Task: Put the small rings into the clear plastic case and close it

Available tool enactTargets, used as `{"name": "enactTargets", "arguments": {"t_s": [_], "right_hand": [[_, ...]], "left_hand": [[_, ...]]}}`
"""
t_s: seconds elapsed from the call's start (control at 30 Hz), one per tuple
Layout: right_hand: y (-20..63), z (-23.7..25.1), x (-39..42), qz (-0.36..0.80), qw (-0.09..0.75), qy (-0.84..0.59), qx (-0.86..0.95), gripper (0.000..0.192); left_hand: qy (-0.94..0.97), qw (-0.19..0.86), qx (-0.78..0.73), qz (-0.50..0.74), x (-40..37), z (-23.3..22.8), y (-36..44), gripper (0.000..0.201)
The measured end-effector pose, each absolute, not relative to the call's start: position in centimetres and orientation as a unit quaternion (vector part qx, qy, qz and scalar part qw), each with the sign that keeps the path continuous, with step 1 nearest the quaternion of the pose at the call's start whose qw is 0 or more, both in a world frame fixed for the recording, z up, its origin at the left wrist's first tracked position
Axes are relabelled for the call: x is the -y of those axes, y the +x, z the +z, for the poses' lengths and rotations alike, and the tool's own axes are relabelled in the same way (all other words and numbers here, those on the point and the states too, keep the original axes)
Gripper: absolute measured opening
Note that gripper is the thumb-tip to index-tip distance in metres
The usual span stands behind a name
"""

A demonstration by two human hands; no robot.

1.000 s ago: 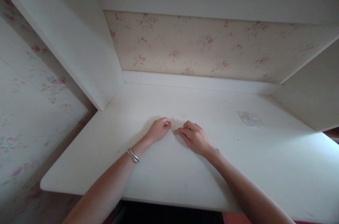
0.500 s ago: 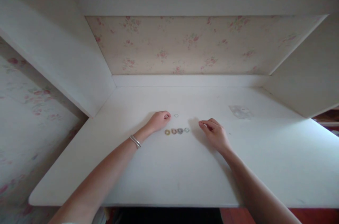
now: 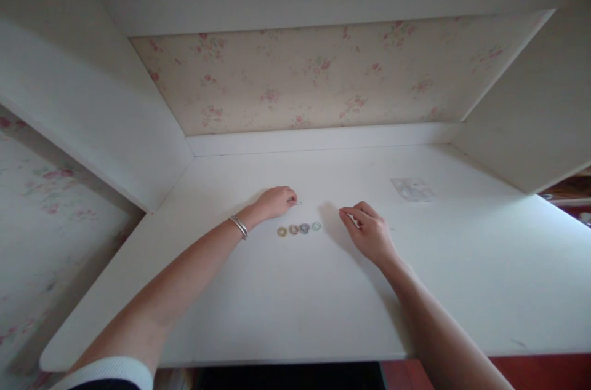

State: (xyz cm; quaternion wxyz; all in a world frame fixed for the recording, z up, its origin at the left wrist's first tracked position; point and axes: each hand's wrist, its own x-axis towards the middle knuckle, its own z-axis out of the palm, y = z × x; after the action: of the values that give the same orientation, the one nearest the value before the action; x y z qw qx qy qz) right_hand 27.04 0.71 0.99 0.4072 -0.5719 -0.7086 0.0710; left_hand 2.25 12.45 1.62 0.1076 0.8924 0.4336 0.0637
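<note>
A view from above and behind two bare forearms that reach onto a white desk (image 3: 286,310) set in an alcove with floral wallpaper (image 3: 295,79) across the upper middle of the frame. Just left of centre lies a short row of four small rings (image 3: 298,229), touching or nearly touching each other. The row's long axis runs left to right across the frame, tilting very slightly upward toward the right. Counted from the left they are a yellow ring (image 3: 282,231), a pinkish ring (image 3: 293,229), a grey-blue ring (image 3: 305,228) and a pale clear ring (image 3: 316,226). A fifth ring, a thin pale one (image 3: 298,203), sits apart above the row, right at the fingertips of the left hand (image 3: 275,202). That hand rests on the desk with its fingers curled inward; it touches or pinches the thin ring, but which cannot be told. A silver bracelet (image 3: 239,227) circles the left wrist. The right hand (image 3: 368,232) rests right of centre, near the row's right end but apart from it, fingers loosely curled with thumb and forefinger close together, holding nothing visible. A faint grey smudge (image 3: 412,189) marks the desk at the upper right.
</note>
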Motion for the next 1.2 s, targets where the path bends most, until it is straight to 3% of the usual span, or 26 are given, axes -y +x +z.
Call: {"name": "enactTargets", "arguments": {"t_s": [0.63,1.2], "right_hand": [[26.6,0.2,-0.8,0.072,0.373,-0.563,0.734,0.026],[26.5,-0.1,-0.9,0.089,0.356,-0.563,0.74,0.031]], "left_hand": [[0.908,0.067,-0.411,0.05,-11.3,1.7,2.5,0.024],[0.916,0.171,-0.358,0.061,-7.8,4.0,6.0,0.018]]}}
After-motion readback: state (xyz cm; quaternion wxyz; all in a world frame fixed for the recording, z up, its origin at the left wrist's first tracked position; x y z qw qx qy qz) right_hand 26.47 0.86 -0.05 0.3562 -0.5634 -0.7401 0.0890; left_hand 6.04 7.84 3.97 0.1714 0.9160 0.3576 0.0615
